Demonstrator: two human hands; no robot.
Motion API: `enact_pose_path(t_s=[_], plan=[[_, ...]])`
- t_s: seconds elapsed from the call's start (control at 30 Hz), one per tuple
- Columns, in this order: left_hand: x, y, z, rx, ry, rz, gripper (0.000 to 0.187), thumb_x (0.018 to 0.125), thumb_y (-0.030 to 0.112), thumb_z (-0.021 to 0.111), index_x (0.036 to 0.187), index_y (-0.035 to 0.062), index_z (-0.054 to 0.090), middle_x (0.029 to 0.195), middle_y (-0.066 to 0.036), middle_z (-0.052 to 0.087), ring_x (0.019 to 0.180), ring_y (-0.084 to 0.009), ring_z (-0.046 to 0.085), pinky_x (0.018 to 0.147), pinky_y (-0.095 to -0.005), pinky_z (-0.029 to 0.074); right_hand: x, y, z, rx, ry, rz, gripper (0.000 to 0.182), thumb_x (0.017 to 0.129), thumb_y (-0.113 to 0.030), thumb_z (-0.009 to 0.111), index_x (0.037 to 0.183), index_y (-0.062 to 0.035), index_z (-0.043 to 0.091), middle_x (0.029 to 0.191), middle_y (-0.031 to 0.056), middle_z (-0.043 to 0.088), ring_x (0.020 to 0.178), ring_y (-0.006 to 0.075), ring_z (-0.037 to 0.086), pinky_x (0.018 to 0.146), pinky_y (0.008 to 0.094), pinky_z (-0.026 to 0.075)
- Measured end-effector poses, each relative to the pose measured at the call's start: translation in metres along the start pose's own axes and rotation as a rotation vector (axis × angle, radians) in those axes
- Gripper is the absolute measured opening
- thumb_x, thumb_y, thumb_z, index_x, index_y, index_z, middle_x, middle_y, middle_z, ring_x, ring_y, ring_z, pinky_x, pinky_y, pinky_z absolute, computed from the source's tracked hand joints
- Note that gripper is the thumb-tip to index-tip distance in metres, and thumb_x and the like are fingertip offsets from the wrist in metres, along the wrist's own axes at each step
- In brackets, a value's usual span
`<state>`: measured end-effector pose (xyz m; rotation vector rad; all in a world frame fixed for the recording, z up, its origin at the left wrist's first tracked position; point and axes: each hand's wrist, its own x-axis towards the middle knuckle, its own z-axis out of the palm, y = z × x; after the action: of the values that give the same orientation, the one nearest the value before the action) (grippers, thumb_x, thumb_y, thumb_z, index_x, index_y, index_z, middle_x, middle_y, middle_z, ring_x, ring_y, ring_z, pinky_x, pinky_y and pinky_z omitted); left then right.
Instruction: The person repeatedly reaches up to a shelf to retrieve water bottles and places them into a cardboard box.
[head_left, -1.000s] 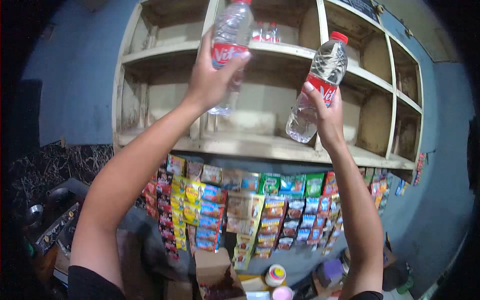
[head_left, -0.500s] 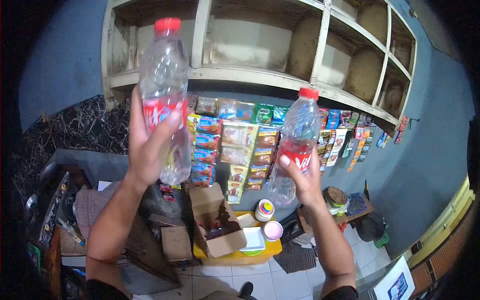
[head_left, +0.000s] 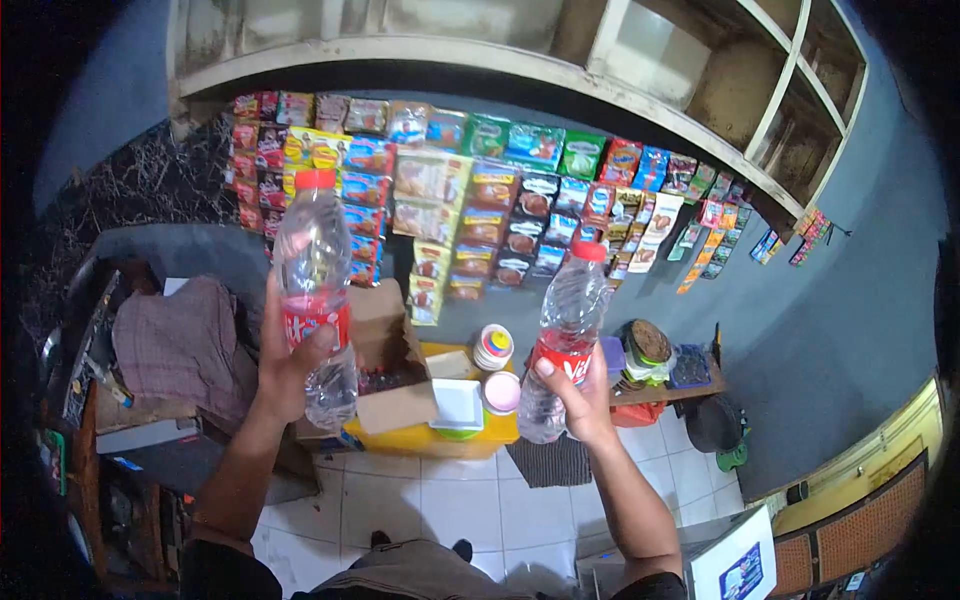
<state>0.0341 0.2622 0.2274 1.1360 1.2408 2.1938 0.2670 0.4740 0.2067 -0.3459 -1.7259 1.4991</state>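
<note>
My left hand [head_left: 285, 360] is wrapped round a clear plastic water bottle [head_left: 312, 240] with a red cap and red label. The bottle stands nearly upright in my grip, its lower part showing below my thumb. On the other side, my right hand [head_left: 585, 400] is closed on a second bottle [head_left: 578, 300] of the same look, tilted slightly to the right at the top. Both bottles are held up in the air, apart from each other. Behind the left bottle is an open cardboard box [head_left: 398, 410], with something dark and reddish inside it.
Hanging sachets [head_left: 535, 195] cover the blue wall under a white wooden shelf unit [head_left: 420, 50]. The box rests on a yellow container [head_left: 480, 440], beside a white tray [head_left: 457, 403] and stacked bowls [head_left: 493, 350]. A cloth [head_left: 175, 335] lies at left; a white box [head_left: 740, 570] stands lower right.
Both hands have lowered with their bottles, and the view has tipped downward. More of the floor and of the hanging sachets now shows. Both grips remain closed.
</note>
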Motion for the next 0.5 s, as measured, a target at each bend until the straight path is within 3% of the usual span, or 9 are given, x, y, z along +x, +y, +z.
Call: enact_pose_path(t_s=[0.2, 0.27, 0.33, 0.37, 0.43, 0.5], plan=[[-0.016, -0.052, 0.043, 0.077, -0.016, -0.110, 0.078, 0.084, 0.021, 0.069, 0.144, 0.0080, 0.022, 0.102, -0.010, 0.058, 0.080, -0.0169, 0.063, 0.065, -0.0311, 0.055, -0.016, 0.027, -0.096, -0.203, -0.126, 0.205, 0.053, 0.084, -0.021, 0.073, 0.126, -0.0035, 0.045, 0.111, 0.0068, 0.058, 0.101, 0.0151, 0.057, 0.090, 0.0315, 0.046], [-0.020, -0.073, 0.051, 0.102, 0.016, -0.147, 0.077, 0.083, 0.021, 0.070, 0.143, 0.0073, 0.024, 0.103, -0.010, 0.059, 0.081, -0.0158, 0.062, 0.066, -0.0307, 0.055, -0.020, 0.038, -0.119, -0.180, -0.154, 0.286, 0.054, 0.085, -0.022, 0.072, 0.127, -0.0040, 0.044, 0.113, 0.0067, 0.057, 0.101, 0.0147, 0.056, 0.089, 0.0306, 0.046], [-0.026, -0.094, 0.057, 0.237, 0.084, -0.057, 0.074, 0.083, 0.022, 0.071, 0.141, 0.0056, 0.029, 0.102, -0.009, 0.060, 0.083, -0.0143, 0.062, 0.068, -0.0296, 0.054, -0.022, 0.057, -0.131, -0.126, -0.154, 0.292, 0.052, 0.085, -0.022, 0.072, 0.126, -0.0038, 0.045, 0.110, 0.0065, 0.058, 0.098, 0.0137, 0.058, 0.086, 0.0294, 0.048], [-0.031, -0.085, 0.067, 0.162, 0.063, -0.211, 0.071, 0.084, 0.020, 0.071, 0.140, 0.0051, 0.031, 0.102, -0.007, 0.060, 0.083, -0.0138, 0.062, 0.070, -0.0293, 0.054, -0.023, 0.065, -0.130, -0.118, -0.166, 0.307, 0.052, 0.085, -0.022, 0.072, 0.126, -0.0038, 0.045, 0.110, 0.0065, 0.058, 0.098, 0.0137, 0.058, 0.086, 0.0294, 0.048], [-0.043, -0.092, 0.069, 0.143, 0.099, -0.222, 0.069, 0.085, 0.018, 0.070, 0.140, 0.0053, 0.031, 0.102, -0.007, 0.060, 0.084, -0.0138, 0.062, 0.070, -0.0295, 0.054, -0.025, 0.079, -0.124, 0.101, -0.068, 0.454, 0.050, 0.086, -0.021, 0.071, 0.126, -0.0045, 0.046, 0.107, 0.0065, 0.060, 0.094, 0.0135, 0.059, 0.083, 0.0296, 0.050], [-0.052, -0.091, 0.066, 0.138, 0.104, -0.222, 0.066, 0.087, 0.013, 0.068, 0.141, 0.0061, 0.030, 0.101, -0.007, 0.060, 0.084, -0.0138, 0.062, 0.069, -0.0296, 0.054, -0.023, 0.091, -0.114, 0.170, -0.074, 0.471, 0.049, 0.086, -0.021, 0.070, 0.126, -0.0049, 0.046, 0.106, 0.0066, 0.060, 0.093, 0.0138, 0.060, 0.082, 0.0298, 0.050]])
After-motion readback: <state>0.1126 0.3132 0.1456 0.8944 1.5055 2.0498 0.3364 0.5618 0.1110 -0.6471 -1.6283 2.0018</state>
